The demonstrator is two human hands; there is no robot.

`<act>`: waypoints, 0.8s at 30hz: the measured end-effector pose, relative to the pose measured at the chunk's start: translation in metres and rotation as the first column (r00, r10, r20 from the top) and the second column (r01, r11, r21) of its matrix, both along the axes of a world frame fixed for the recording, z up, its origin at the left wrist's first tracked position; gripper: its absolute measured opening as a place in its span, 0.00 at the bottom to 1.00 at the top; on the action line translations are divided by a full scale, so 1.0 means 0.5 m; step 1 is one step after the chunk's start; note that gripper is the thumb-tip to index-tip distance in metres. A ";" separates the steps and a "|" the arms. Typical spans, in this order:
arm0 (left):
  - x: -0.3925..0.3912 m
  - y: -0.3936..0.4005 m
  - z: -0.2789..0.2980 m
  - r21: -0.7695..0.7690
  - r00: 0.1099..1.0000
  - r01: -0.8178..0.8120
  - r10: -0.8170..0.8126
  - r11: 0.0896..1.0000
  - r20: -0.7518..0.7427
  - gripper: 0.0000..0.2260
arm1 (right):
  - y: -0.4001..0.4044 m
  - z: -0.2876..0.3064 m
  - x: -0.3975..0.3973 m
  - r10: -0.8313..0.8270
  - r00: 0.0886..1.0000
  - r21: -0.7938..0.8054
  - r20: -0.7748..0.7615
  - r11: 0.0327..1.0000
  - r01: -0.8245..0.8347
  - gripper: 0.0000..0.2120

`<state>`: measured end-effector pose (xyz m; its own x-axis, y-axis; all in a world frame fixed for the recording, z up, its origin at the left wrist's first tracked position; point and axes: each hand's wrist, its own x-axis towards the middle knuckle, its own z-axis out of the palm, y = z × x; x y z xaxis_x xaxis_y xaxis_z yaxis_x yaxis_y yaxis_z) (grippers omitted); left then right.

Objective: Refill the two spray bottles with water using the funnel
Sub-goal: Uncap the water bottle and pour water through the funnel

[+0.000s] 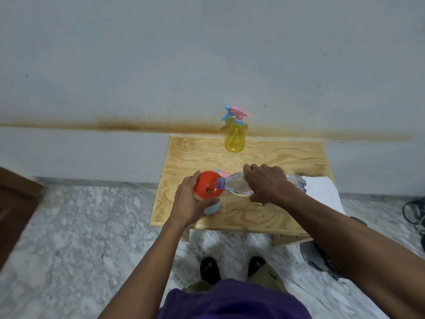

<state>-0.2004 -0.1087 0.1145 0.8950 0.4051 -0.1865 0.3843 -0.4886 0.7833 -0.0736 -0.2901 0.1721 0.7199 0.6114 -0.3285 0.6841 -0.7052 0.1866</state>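
Observation:
An orange funnel [207, 185] sits on top of a light blue spray bottle [212, 208] at the front left of the wooden table [276, 157]. My left hand [188, 201] grips the funnel and the bottle's top. My right hand [269, 183] holds a clear plastic water bottle [234, 186] tipped on its side, its mouth over the funnel's bowl. A pink and blue spray head [222, 173] lies just behind the funnel. A yellow spray bottle [235, 137] with its pink and blue head on stands upright at the table's back edge.
White paper [322, 192] lies at the table's right edge. The table stands against a grey wall with a brown stain. Marble floor surrounds it, with dark cables [414, 212] at the right and a grey object [317, 256] beneath my right forearm.

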 end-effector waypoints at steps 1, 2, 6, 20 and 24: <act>0.000 0.000 0.001 -0.002 1.000 0.001 -0.001 1.000 0.004 0.44 | 0.000 0.000 0.001 0.000 1.000 -0.001 0.001 1.000 0.000 0.26; 0.000 0.000 0.001 -0.003 1.000 0.001 -0.001 1.000 0.006 0.44 | 0.001 -0.001 0.001 0.002 1.000 0.001 0.003 1.000 -0.002 0.26; 0.001 0.000 0.002 0.007 1.000 0.009 -0.009 1.000 0.019 0.42 | 0.002 -0.002 0.003 0.015 1.000 0.007 0.012 1.000 -0.015 0.27; 0.001 0.000 -0.002 0.006 1.000 -0.003 0.003 1.000 -0.010 0.45 | 0.001 -0.006 0.003 0.012 1.000 0.014 0.015 1.000 -0.012 0.28; 0.001 0.000 -0.001 0.014 1.000 0.001 -0.001 1.000 -0.009 0.45 | 0.000 -0.005 0.002 0.016 1.000 0.011 0.022 1.000 -0.016 0.28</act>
<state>-0.1997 -0.1088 0.1138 0.8939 0.4065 -0.1888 0.3906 -0.5000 0.7729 -0.0726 -0.2902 0.1693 0.7171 0.6263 -0.3059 0.6909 -0.6964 0.1940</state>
